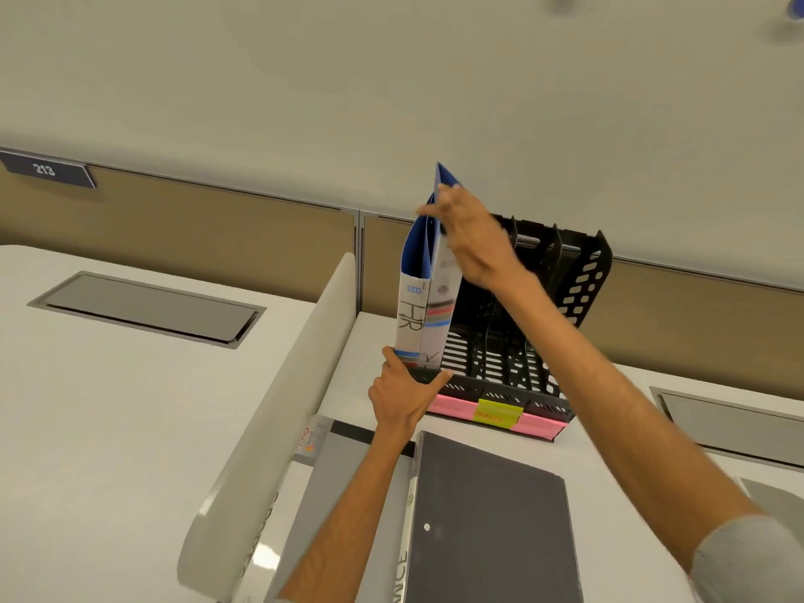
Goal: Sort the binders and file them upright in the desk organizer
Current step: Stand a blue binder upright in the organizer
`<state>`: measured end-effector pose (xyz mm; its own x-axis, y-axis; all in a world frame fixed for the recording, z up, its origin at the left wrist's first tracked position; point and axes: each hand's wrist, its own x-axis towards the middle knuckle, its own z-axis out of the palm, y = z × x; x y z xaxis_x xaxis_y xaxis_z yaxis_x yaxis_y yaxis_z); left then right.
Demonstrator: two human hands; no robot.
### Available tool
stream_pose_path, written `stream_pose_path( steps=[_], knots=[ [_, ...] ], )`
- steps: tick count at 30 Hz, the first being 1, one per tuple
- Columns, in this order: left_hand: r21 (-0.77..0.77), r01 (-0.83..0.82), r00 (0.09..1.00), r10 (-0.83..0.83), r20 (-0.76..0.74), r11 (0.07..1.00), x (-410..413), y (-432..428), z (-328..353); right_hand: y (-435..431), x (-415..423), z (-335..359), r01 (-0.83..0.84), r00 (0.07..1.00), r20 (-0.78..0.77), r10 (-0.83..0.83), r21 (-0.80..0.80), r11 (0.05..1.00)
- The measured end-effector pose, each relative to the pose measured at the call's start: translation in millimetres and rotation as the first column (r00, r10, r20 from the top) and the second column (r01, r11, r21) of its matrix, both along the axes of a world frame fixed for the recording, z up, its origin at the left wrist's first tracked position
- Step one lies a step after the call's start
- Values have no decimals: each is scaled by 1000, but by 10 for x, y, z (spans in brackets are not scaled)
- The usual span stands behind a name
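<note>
While two binders lie flat on the table (618,515) nearest us, we read the sorting as only partly done. Foreground: a dark binder (491,524), spine lettering ending "NCE", overlaps a grey binder (330,472) to its left; neither is filed yet. Mid-field: the left hand (404,396) has its fingers wrapped round the front-left corner of the black organizer (583,280), steadying it. Pink and yellow labels (498,415) run along the organizer's front edge. Just behind the hand, the HR binder (411,317) stands approx. upright in the leftmost slot, covers splayed at the top to show the blue lining. Whether its base is fully seated we cannot tell. Above, the right hand (472,239) pinches the binder's upper edge between its fingers. Farther back, the remaining slots, i.e. those to the right, appear empty. Our est.: one binder nearly filed, at least two still to go.
</note>
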<state>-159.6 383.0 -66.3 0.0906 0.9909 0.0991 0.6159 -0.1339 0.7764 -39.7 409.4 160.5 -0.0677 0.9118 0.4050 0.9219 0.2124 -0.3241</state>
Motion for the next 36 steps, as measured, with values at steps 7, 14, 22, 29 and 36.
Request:
stream_pose_path(
  steps=[7, 14, 22, 29, 36],
  knots=[
    [-21, 23, 998, -22, 54, 1000, -18, -41, 52, -108, 78, -459, 35, 999, -8, -37, -129, 991],
    [-100, 116, 993, -113, 35, 988, -123, -134, 157, -138, 64, -448, 8, 978, -202, -44, -178, 984],
    [-139, 98, 991, -84, 104, 985, -372, -543, 61, -645, 60, -770, 82, 831, -550, -85, -31, 996],
    [-140, 89, 995, -81, 59, 986, -563, -1046, -59, -1387, 185, -1233, 205, 807, -524, -274, -187, 961],
    [-286, 142, 986, -109, 128, 947, -782, -1408, -239, -2119, 84, -1799, 248, 767, -481, -425, -389, 887]
  ],
)
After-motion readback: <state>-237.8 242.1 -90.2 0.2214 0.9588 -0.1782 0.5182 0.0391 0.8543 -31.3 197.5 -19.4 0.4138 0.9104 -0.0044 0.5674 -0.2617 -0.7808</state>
